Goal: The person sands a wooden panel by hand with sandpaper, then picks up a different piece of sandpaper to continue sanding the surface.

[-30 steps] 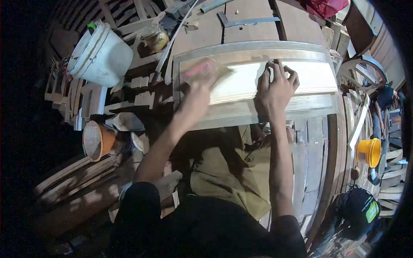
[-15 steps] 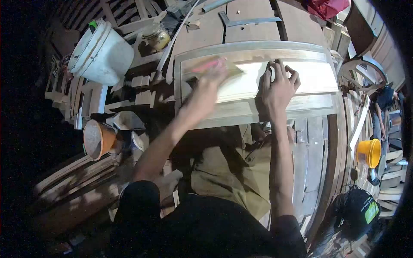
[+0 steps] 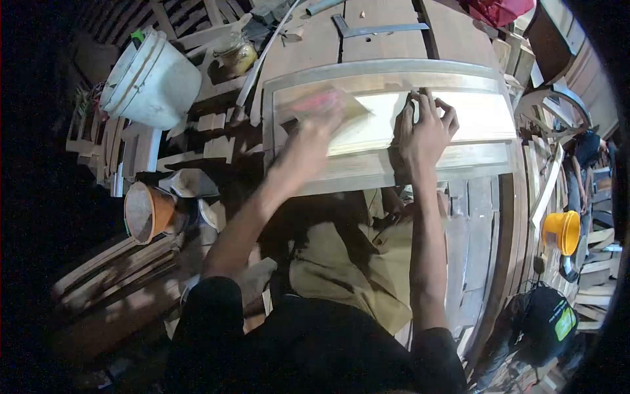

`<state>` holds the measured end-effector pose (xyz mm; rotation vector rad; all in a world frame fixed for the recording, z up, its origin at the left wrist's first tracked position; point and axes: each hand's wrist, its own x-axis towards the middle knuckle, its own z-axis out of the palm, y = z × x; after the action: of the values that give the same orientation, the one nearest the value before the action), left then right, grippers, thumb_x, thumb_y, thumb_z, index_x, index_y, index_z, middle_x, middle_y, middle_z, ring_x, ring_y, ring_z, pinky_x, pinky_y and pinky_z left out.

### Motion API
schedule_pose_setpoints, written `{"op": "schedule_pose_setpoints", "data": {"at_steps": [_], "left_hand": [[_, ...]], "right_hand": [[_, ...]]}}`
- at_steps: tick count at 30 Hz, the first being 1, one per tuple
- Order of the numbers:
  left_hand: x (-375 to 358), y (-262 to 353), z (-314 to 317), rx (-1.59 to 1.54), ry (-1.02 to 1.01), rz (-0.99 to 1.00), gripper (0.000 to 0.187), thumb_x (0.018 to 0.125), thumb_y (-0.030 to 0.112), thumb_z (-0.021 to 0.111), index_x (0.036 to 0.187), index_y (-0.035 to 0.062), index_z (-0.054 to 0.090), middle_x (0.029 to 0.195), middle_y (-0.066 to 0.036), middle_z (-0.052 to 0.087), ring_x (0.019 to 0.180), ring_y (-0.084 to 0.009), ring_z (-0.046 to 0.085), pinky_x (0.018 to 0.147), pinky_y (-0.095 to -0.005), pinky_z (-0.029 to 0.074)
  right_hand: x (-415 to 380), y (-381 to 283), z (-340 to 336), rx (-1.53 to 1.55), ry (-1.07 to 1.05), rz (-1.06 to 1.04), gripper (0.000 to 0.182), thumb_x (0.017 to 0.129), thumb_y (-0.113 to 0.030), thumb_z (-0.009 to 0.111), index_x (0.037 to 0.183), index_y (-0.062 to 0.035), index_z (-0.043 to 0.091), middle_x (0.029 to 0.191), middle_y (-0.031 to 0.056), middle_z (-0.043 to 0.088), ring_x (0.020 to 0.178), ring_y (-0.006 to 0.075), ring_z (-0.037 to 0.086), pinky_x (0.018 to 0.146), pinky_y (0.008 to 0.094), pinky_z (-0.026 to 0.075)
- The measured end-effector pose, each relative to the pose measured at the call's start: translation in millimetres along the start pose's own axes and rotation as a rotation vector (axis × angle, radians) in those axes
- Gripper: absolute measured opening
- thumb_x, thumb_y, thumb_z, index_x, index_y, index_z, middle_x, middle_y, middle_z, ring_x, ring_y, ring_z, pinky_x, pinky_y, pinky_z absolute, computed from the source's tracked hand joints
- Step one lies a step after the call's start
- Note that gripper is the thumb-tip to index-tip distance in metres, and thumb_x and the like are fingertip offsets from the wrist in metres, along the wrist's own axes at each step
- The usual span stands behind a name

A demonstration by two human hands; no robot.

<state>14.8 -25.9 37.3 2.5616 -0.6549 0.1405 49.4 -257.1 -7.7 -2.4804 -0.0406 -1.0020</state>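
A framed wooden panel (image 3: 387, 161) lies across the bench in front of me, with a pale raised middle under bright light. My left hand (image 3: 318, 121) is blurred over the panel's left part, closed on a sheet (image 3: 354, 111) that looks tan and folded, with something pink at the fingers. Toward the right of the panel, my right hand (image 3: 426, 128) rests with bent, spread fingertips on the upper edge of the pale middle. Nothing shows in its grasp.
A metal square (image 3: 387, 30) lies on the boards beyond the panel. At left are a white bucket (image 3: 161, 82), an orange bucket (image 3: 161, 213) and a jar (image 3: 239, 59). A yellow bucket (image 3: 561, 232), black bag (image 3: 548, 322) and another person (image 3: 581, 157) are at right.
My left hand has shifted slightly left with the sheet, still blurred. My right hand stays in place on the panel.
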Motion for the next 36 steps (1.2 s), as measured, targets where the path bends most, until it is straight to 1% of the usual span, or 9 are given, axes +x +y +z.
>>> {"op": "schedule_pose_setpoints", "data": {"at_steps": [6, 9, 13, 17, 24, 27, 31, 35, 36], "left_hand": [[-26, 10, 46, 0.067, 0.087, 0.246, 0.056, 0.087, -0.016, 0.047, 0.143, -0.0119, 0.053, 0.152, -0.032, 0.050, 0.145, -0.0432, 0.047, 0.127, -0.0527, 0.033], [10, -17, 17, 0.050, 0.103, -0.095, 0.053, 0.088, -0.015, 0.047, 0.140, -0.0128, 0.055, 0.151, -0.031, 0.052, 0.146, -0.0417, 0.047, 0.127, -0.0494, 0.034], [-9, 9, 38, 0.013, 0.087, 0.175, 0.053, 0.089, -0.016, 0.048, 0.141, -0.0103, 0.057, 0.152, -0.032, 0.050, 0.146, -0.0407, 0.047, 0.124, -0.0482, 0.037], [27, -43, 16, 0.002, 0.113, -0.071, 0.055, 0.089, -0.017, 0.049, 0.143, -0.0110, 0.054, 0.152, -0.033, 0.049, 0.146, -0.0425, 0.046, 0.125, -0.0493, 0.036], [-51, 17, 34, -0.061, 0.181, 0.065, 0.053, 0.089, -0.016, 0.049, 0.142, -0.0110, 0.055, 0.151, -0.030, 0.052, 0.145, -0.0426, 0.047, 0.126, -0.0502, 0.034], [-25, -14, 20, -0.045, 0.211, -0.182, 0.056, 0.088, -0.016, 0.046, 0.143, -0.0110, 0.054, 0.150, -0.030, 0.054, 0.145, -0.0427, 0.048, 0.125, -0.0503, 0.035], [-48, 22, 46, 0.035, 0.229, 0.091, 0.057, 0.089, -0.017, 0.041, 0.142, -0.0050, 0.058, 0.149, -0.032, 0.051, 0.138, -0.0434, 0.054, 0.120, -0.0476, 0.043], [-10, -6, 9, -0.105, 0.181, -0.275, 0.053, 0.092, -0.014, 0.038, 0.143, -0.0134, 0.051, 0.154, -0.034, 0.046, 0.150, -0.0437, 0.040, 0.127, -0.0494, 0.032], [-19, -10, 31, 0.123, 0.238, -0.106, 0.053, 0.092, -0.014, 0.040, 0.144, -0.0118, 0.052, 0.154, -0.033, 0.046, 0.150, -0.0431, 0.040, 0.127, -0.0493, 0.031]], "right_hand": [[2, 3, 2, -0.016, -0.003, 0.006, 0.028, 0.095, -0.020, 0.064, 0.118, -0.0084, 0.072, 0.135, 0.0080, 0.069, 0.119, 0.0333, 0.056, 0.111, 0.0499, 0.035], [0, -3, 1, 0.003, -0.011, 0.007, 0.027, 0.095, -0.019, 0.061, 0.117, -0.0082, 0.072, 0.134, 0.0096, 0.069, 0.119, 0.0352, 0.055, 0.111, 0.0502, 0.034], [2, -4, -4, 0.036, -0.013, 0.011, 0.024, 0.095, -0.019, 0.062, 0.113, -0.0079, 0.072, 0.132, 0.0092, 0.069, 0.118, 0.0357, 0.055, 0.111, 0.0502, 0.033], [0, -1, 0, 0.041, -0.008, -0.006, 0.024, 0.096, -0.020, 0.062, 0.112, -0.0071, 0.072, 0.132, 0.0081, 0.069, 0.120, 0.0346, 0.054, 0.111, 0.0497, 0.034], [1, -2, -1, -0.032, -0.037, -0.004, 0.027, 0.096, -0.020, 0.063, 0.118, -0.0078, 0.071, 0.136, 0.0092, 0.068, 0.120, 0.0341, 0.054, 0.111, 0.0493, 0.034], [0, -2, 1, -0.016, -0.052, 0.002, 0.028, 0.096, -0.020, 0.063, 0.120, -0.0076, 0.070, 0.137, 0.0096, 0.067, 0.122, 0.0346, 0.054, 0.112, 0.0498, 0.034], [-2, 7, 6, -0.057, -0.027, -0.030, 0.028, 0.095, -0.021, 0.064, 0.119, -0.0091, 0.070, 0.138, 0.0089, 0.067, 0.122, 0.0343, 0.054, 0.111, 0.0497, 0.034], [-2, 7, 8, -0.033, -0.031, -0.017, 0.026, 0.094, -0.021, 0.063, 0.117, -0.0099, 0.070, 0.138, 0.0090, 0.067, 0.122, 0.0344, 0.054, 0.111, 0.0503, 0.034], [1, 5, 6, -0.032, -0.036, -0.012, 0.026, 0.094, -0.021, 0.063, 0.117, -0.0101, 0.070, 0.137, 0.0090, 0.067, 0.121, 0.0345, 0.054, 0.111, 0.0504, 0.034]]}}
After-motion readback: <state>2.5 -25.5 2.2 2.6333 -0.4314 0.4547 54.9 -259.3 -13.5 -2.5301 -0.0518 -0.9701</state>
